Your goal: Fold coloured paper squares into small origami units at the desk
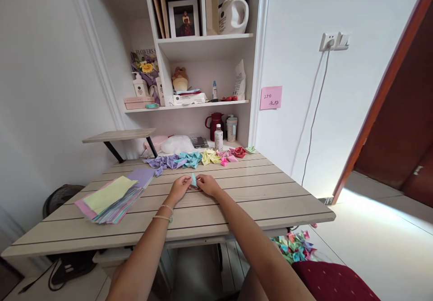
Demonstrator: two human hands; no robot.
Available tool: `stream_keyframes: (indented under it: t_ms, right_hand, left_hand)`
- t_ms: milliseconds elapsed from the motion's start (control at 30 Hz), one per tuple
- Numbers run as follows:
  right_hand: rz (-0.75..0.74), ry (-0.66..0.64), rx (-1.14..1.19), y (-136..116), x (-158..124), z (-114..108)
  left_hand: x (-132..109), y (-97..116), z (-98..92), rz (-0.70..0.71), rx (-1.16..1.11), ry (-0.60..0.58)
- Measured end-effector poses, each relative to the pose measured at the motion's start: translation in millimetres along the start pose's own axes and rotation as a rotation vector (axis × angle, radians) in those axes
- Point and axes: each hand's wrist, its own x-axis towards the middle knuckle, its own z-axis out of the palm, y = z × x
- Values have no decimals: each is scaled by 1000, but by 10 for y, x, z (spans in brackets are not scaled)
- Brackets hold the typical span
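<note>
Between my two hands, just above the slatted wooden table [257,202], is a small piece of folded light blue paper [194,180]. My left hand [181,187] pinches its left side, with two bracelets on that wrist. My right hand [207,184] grips the right side, fingers bent around it. The fingers cover much of the paper, so its full shape is hidden. Beyond my hands lies a row of folded paper pieces: purple ones [167,161], blue ones [191,159], yellow ones [210,157], pink ones [227,157] and a red one [240,152].
A fanned stack of coloured paper sheets [113,197] lies at the table's left. A small raised stand [118,135] is behind it. A bottle [218,138] and a dark red jug [215,125] stand at the back below shelves. Many folded papers [295,246] are on the floor at right.
</note>
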Motion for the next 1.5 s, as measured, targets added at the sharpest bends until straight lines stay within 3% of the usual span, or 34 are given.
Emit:
stream_keyframes:
  t_ms: [433,1000,1500]
  right_hand:
    - [7,3,-31,-11,-17,-7]
    - [8,4,27,24,6,11]
    - [17,-11,-56,35,-14,-17]
  left_hand:
    - [35,-86,9,10,-13,21]
    - [24,-60,6,1,0,26]
    - [14,-72,39,11,7,13]
